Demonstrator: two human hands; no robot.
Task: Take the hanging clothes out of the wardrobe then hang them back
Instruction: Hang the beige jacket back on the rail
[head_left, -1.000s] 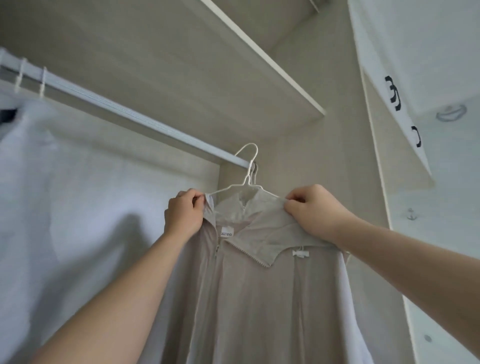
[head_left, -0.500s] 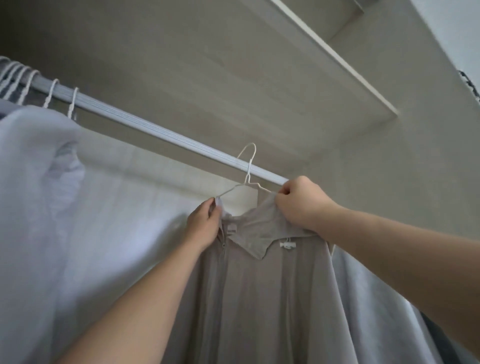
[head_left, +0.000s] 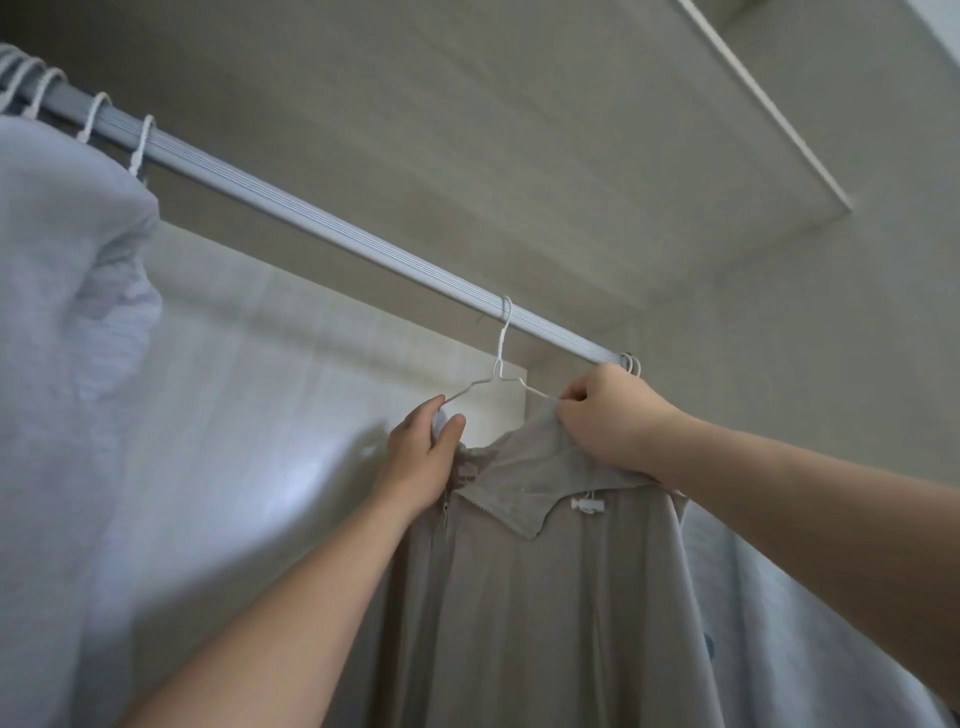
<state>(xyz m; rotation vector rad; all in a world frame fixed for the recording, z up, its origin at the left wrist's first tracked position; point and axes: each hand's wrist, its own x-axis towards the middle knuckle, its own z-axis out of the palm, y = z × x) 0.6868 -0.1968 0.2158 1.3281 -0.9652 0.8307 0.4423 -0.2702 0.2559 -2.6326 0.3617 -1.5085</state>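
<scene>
My left hand (head_left: 421, 457) grips the left shoulder of the white wire hanger (head_left: 500, 354), thumb and fingers curled round wire and fabric. My right hand (head_left: 608, 421) pinches the collar of the beige jacket (head_left: 545, 597) at the hanger's right arm. The hook sits over the wardrobe rail (head_left: 311, 221), and the jacket hangs below it. A pale garment (head_left: 67, 312) hangs well to the left.

grey ribbed wardrobe rail (head_left: 332, 228), white hanger (head_left: 498, 366) hooked on it, more hangers (head_left: 137, 156) far left
</scene>
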